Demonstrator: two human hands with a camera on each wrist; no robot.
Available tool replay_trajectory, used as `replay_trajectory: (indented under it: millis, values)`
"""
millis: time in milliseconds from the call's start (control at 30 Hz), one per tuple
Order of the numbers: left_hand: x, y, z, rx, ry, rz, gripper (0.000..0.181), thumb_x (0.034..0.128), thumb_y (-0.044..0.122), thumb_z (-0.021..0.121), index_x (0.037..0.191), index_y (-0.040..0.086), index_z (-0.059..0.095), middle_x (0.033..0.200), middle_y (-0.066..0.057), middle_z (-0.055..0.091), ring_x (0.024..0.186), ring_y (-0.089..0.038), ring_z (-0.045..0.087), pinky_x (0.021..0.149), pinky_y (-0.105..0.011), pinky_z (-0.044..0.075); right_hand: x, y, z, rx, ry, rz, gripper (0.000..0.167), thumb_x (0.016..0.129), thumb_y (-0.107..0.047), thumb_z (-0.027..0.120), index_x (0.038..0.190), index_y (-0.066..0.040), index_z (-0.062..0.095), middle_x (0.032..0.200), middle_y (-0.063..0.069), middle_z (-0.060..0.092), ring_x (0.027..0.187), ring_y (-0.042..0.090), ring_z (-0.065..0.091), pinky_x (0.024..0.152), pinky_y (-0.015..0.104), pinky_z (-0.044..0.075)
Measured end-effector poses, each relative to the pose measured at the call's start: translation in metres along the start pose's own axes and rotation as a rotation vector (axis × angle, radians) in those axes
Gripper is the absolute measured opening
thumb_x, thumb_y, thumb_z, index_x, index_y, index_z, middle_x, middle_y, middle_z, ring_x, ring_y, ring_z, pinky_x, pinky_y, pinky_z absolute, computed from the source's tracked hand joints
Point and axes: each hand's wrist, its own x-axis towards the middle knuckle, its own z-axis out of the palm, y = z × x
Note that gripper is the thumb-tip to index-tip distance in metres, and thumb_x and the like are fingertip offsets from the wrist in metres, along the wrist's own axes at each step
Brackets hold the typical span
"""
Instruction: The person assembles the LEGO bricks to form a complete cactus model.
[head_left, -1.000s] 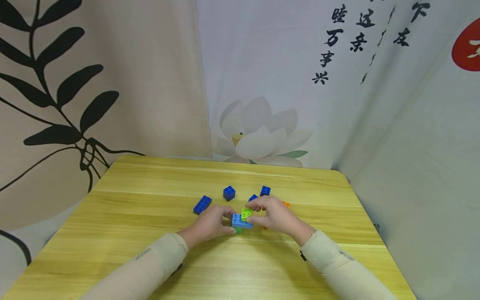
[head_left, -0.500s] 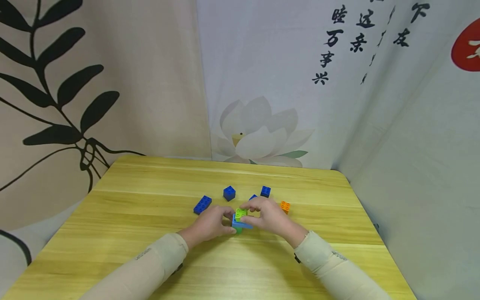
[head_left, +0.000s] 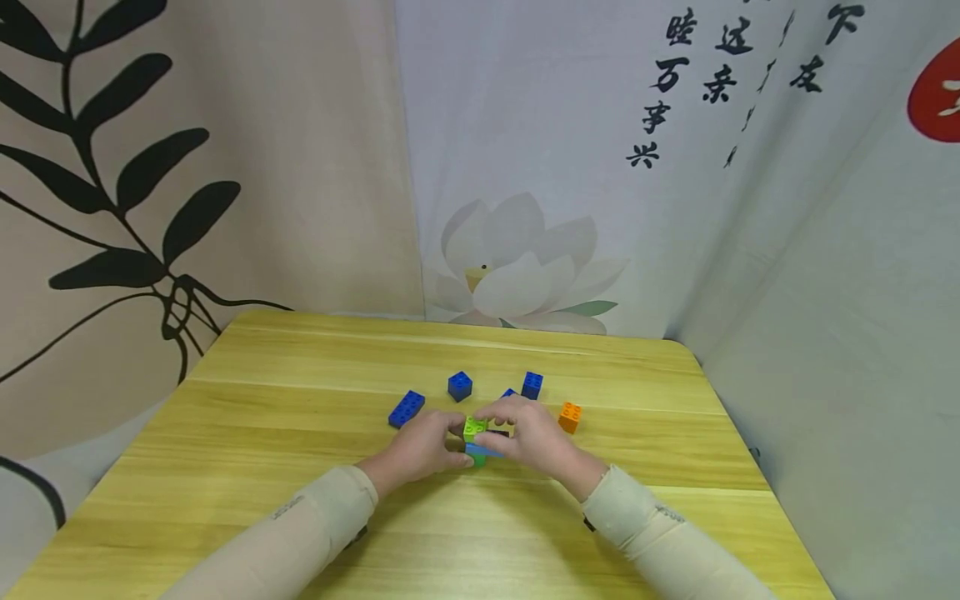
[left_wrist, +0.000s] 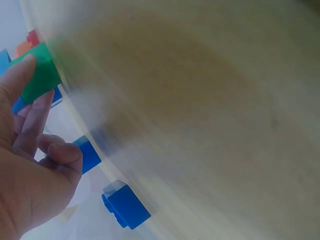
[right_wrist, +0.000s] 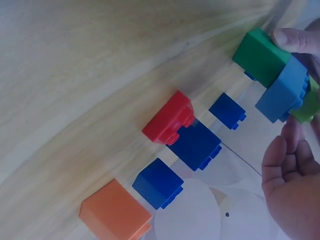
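Wood tbl [head_left: 465, 533]: green blk [left_wrist: 42, 77] pinched in L grip [head_left: 422, 443], lime blk [head_left: 471, 429] in R grip [head_left: 536, 437].

Room lies between the sleeves [head_left: 300, 525]; the brick stack [right_wrist: 286, 91] and blue bricks [head_left: 460, 387] obstruct beyond.

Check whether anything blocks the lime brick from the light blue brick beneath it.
Nothing visible does: the lime brick, in the right hand, is over the light blue brick, with no other brick between. Whether they touch is unclear.
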Motion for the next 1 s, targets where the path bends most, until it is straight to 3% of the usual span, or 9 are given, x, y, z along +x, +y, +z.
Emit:
replay_trajectory:
  millis: [167,367,700,1000]
  values:
    - [0.0002,-0.0003,0.0001,-0.007,0.005,0.007,0.023,0.0857,0.025,0.093,0.1,0.028,0.074,0.112,0.004,0.082,0.114,-0.022,0.074,0.096,-0.046,0.06,-0.0029,0.0013,-0.0013,0.013,-0.019,0.001,0.027,0.096,-0.027,0.082,0.121,-0.016,0.08,0.118,0.0,0.08,0.103,0.025,0.074,0.084,0.041,0.065]
    - [0.0002,-0.0007,0.0,-0.018,0.008,0.01,0.023,0.0855,0.024,0.093,0.101,0.027,0.075,0.112,0.004,0.082,0.114,-0.023,0.074,0.097,-0.048,0.06,-0.0037,0.0026,-0.0033,-0.025,-0.051,0.001,0.026,0.098,-0.03,0.081,0.122,-0.02,0.081,0.121,-0.003,0.079,0.113,0.017,0.072,0.09,0.036,0.064]
    - [-0.0007,0.001,-0.0005,-0.019,0.008,0.003,0.022,0.0857,0.024,0.093,0.098,0.027,0.075,0.112,0.002,0.082,0.114,-0.023,0.074,0.096,-0.048,0.06,-0.0024,0.0017,-0.0051,-0.114,-0.081,-0.038,0.027,0.097,-0.029,0.081,0.123,-0.02,0.08,0.119,-0.004,0.08,0.111,0.015,0.071,0.093,0.032,0.062]
    - [-0.001,0.0016,-0.0012,-0.015,0.003,0.006,0.022,0.086,0.025,0.092,0.1,0.025,0.075,0.112,0.001,0.082,0.113,-0.024,0.075,0.095,-0.048,0.061,-0.0018,-0.0002,-0.0042,-0.226,-0.058,-0.123,0.027,0.095,-0.029,0.083,0.12,-0.02,0.081,0.114,-0.004,0.08,0.106,0.014,0.072,0.092,0.03,0.062]
